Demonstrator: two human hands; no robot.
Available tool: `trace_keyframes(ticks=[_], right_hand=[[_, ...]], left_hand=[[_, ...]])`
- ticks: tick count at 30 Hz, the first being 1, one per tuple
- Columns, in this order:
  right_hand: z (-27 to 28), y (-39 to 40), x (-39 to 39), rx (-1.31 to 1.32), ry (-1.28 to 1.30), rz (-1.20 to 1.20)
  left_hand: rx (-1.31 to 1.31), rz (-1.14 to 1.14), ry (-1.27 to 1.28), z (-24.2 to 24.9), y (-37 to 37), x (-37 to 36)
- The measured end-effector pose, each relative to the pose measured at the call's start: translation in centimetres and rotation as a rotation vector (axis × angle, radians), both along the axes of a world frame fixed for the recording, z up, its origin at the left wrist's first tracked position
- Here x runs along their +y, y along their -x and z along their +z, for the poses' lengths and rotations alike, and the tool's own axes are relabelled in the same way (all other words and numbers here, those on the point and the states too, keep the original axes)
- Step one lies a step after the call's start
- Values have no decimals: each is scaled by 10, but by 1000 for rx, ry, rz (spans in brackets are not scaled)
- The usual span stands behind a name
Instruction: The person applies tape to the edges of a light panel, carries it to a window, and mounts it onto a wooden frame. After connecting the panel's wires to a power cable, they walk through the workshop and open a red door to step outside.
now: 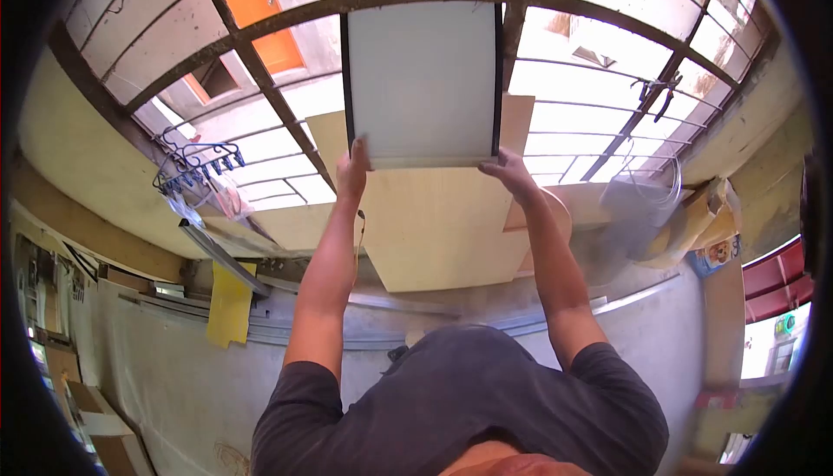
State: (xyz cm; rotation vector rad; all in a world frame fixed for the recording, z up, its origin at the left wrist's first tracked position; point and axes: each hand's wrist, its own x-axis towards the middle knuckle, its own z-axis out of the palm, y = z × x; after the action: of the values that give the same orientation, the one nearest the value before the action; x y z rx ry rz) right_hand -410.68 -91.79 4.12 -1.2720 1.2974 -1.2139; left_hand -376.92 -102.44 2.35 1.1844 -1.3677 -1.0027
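Observation:
A rectangular whitish panel (423,81) with dark side edges is held up in front of the barred window. My left hand (353,168) grips its lower left corner, with the thumb on the face. At the lower right corner my right hand (510,172) holds the panel, its fingers closed round the edge. Both arms are stretched forward. Behind and below the panel is a pale wooden board (438,233), partly covered by it.
Dark metal window bars (295,18) span the top. A blue clothes hanger (195,168) hangs at left, pliers (666,98) at right. Metal strips (286,330) and a yellow sheet (230,302) lie on the grey work surface (165,372). Plastic bags (638,207) are at right.

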Motion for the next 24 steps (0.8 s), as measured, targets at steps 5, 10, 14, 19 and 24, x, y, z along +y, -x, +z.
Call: trace_keyframes(ticks=[5,10,14,19,24], right_hand=[[-3,-1,12,-44,-23,-54],[-5,6,17,-3,-96,-64],[4,1,26,-100,-32,-97],[23,-3,22,-183,17,-103],[38,13,-22,-285,25,-82]], left_hand=[[112,-73,-22,1,3,11],[50,-131,-94,-13,-3,13],[96,-43,-14,10,10,28],[6,-36,-7,43,5,18],[-24,-42,26,63,13,-17]])
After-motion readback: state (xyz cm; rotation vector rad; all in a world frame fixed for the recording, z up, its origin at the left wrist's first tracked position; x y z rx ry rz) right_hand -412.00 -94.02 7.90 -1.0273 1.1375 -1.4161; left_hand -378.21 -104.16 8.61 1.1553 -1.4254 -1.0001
